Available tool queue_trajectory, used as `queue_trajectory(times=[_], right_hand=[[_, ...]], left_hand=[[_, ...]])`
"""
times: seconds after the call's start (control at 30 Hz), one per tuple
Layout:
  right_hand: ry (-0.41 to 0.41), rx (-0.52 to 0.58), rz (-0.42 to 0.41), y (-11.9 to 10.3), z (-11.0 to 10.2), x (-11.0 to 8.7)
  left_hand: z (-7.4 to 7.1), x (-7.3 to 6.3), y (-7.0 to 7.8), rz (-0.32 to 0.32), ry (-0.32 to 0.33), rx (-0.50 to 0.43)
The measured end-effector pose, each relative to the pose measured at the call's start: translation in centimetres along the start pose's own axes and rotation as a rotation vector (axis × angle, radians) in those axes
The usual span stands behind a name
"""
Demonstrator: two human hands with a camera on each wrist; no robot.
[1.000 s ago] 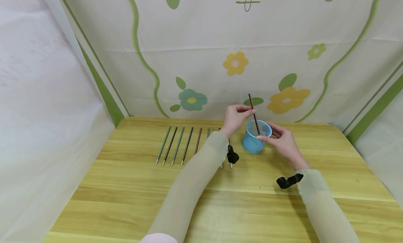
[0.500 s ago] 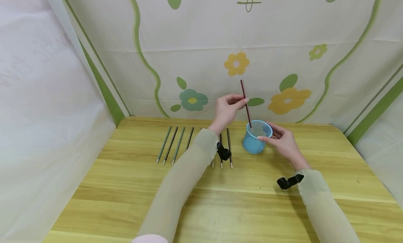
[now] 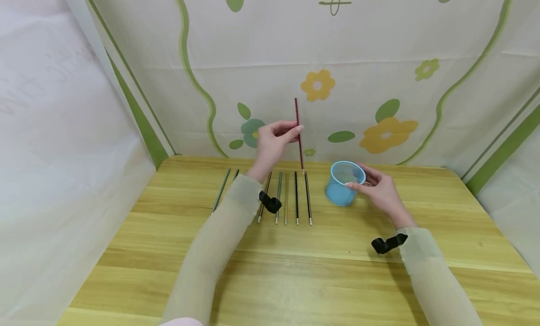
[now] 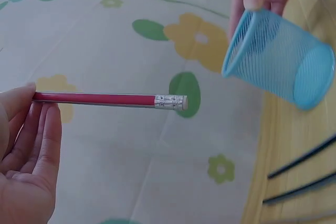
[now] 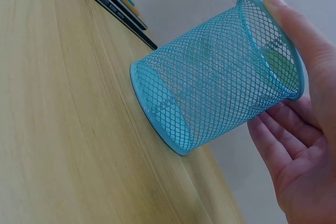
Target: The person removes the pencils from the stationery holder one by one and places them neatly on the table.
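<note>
A red pencil (image 3: 297, 111) is pinched between the thumb and fingers of my left hand (image 3: 273, 140). It stands nearly upright in the air, and its silver ferrule and white eraser (image 4: 178, 102) point down, above the far end of a row of pencils. To the right, a light-blue mesh pencil cup (image 3: 340, 193) stands upright on the table. My right hand (image 3: 383, 193) grips the cup by its rim from the right side. Through the mesh (image 5: 205, 77) no pencil shows inside the cup.
Several dark, green and natural-wood pencils lie side by side left of the cup, among them a black pencil (image 3: 307, 198) nearest to it. My left forearm covers part of the row. A flowered cloth (image 3: 358, 44) hangs behind the wooden table (image 3: 320, 279).
My left hand has lifted the red pencil out of the cup's mouth and carried it up and left, over the row. The right hand and cup have stayed in place.
</note>
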State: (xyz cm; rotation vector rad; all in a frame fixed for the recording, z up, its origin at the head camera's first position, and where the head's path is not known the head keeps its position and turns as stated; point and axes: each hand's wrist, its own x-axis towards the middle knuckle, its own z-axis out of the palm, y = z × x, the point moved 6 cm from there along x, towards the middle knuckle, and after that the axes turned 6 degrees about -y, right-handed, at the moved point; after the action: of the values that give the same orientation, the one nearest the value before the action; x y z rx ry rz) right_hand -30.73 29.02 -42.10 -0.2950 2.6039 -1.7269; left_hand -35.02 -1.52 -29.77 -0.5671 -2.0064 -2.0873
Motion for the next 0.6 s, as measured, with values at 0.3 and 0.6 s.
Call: queue_trajectory(times=[0.3,0.6], right_hand=[[0.0,0.013,-0.003,0.1,0.1,0.1],[-0.002,0.006,0.007,0.0,0.0,0.0]], left_hand=[[-6.4,-2.0,-1.3,-0.034,0.028,0.141],[-13.7,-4.3,-2.9,-0.11,0.098,0.293]])
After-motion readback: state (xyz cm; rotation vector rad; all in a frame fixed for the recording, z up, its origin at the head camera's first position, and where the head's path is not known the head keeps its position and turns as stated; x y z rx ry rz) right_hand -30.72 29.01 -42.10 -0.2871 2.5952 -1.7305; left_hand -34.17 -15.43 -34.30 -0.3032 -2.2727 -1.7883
